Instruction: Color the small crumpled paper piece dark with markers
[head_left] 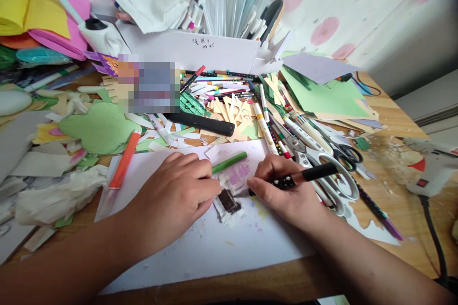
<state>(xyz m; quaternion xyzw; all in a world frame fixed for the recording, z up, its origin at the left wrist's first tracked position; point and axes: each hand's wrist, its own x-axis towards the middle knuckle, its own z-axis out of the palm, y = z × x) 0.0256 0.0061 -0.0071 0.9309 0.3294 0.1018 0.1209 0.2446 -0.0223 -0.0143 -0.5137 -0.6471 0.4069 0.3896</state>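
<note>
My right hand [289, 188] is closed around a black marker [315, 174] with white stars, its cap end pointing right and its tip low over the paper. My left hand [179, 193] is closed, thumb and forefinger at the edge of a small, ragged white paper piece [228, 202] with a dark brown-black patch on it. This piece lies on a white sheet [171, 267] with pink, yellow and dark stains. A green stick [229, 162] lies just beyond my left fingers, next to a clear sheet with pink smears.
Silver scissors [332, 176] and several markers lie right of my right hand. A black bar-shaped tool [203, 123] and paper scraps lie beyond. An orange cutter [125, 159] is at left, near a green paper cutout [102, 128]. A glue gun [434, 169] stands far right.
</note>
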